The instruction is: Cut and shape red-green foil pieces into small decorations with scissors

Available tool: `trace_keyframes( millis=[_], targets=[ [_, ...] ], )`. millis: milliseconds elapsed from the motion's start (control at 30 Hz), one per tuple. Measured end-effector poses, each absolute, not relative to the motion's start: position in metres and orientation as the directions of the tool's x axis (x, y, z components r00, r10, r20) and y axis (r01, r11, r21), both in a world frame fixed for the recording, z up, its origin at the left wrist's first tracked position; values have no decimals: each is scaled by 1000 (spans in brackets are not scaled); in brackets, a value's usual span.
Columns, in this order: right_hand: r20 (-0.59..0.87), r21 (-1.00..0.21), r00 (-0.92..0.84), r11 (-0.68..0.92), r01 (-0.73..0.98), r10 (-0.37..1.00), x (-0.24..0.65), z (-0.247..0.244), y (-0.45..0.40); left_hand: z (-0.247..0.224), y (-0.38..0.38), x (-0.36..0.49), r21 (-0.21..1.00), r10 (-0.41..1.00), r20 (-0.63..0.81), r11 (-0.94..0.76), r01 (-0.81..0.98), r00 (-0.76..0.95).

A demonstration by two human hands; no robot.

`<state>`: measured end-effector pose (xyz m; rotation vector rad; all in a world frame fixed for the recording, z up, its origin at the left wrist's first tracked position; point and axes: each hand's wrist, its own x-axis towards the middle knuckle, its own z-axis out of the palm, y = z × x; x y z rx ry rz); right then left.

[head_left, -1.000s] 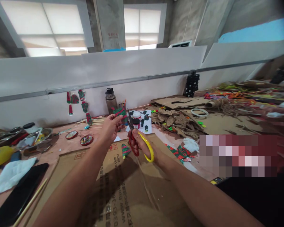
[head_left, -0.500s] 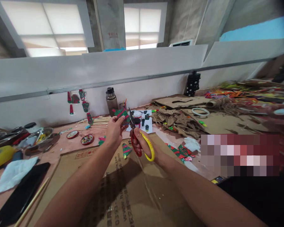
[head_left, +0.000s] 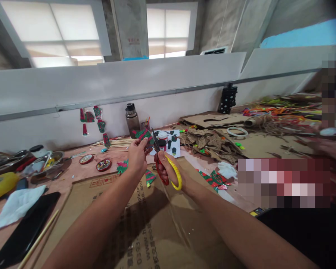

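Observation:
Pinched in my left hand [head_left: 138, 154] is a green and red painted piece [head_left: 143, 135], with my thumb lying across it. My right hand [head_left: 168, 167] grips a pair of scissors [head_left: 176, 173] with one yellow and one red handle loop. The dark blades point up and stand right beside the piece's right edge; whether they touch it I cannot tell. Below my hands, a striped green and red cut-out [head_left: 149, 177] lies on a flat cardboard sheet [head_left: 168, 231]. More green and red scraps [head_left: 212, 178] lie to the right of the cardboard.
Two red dishes of beads [head_left: 103, 164] stand left of the cardboard. Behind are a bottle [head_left: 132, 121] and paint jars [head_left: 162, 144] on a printed sheet. Brown braided cord [head_left: 212, 140] is heaped to the right. A black tablet-like slab [head_left: 25, 231] lies front left. Another person sits at right.
Both my hands and the scissors stay almost where they were, with only a slight shift. At the far right, the other person has leaned into view and their hand has moved.

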<state>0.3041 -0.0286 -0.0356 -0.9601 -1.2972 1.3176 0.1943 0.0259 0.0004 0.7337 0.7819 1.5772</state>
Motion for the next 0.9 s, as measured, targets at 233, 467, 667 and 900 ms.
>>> trace_keyframes(
  millis=[233, 467, 667, 900],
  targets=[
    [100, -990, -169, 81, -116, 981, 304, -44, -21, -1, 27, 193, 818, 993, 29, -92, -568, -118],
    [126, -991, -153, 117, -65, 980, 305, -42, -25, 2, 27, 192, 821, 992, 14, -84, -564, -127],
    [118, -993, -131, 115, -32, 984, 304, -40, -27, 2, 28, 192, 812, 992, 25, -94, -576, -127],
    [138, -990, -131, 134, -35, 982, 305, -40, -27, 0, 31, 189, 825, 993, 31, -90, -558, -115]
  ],
)
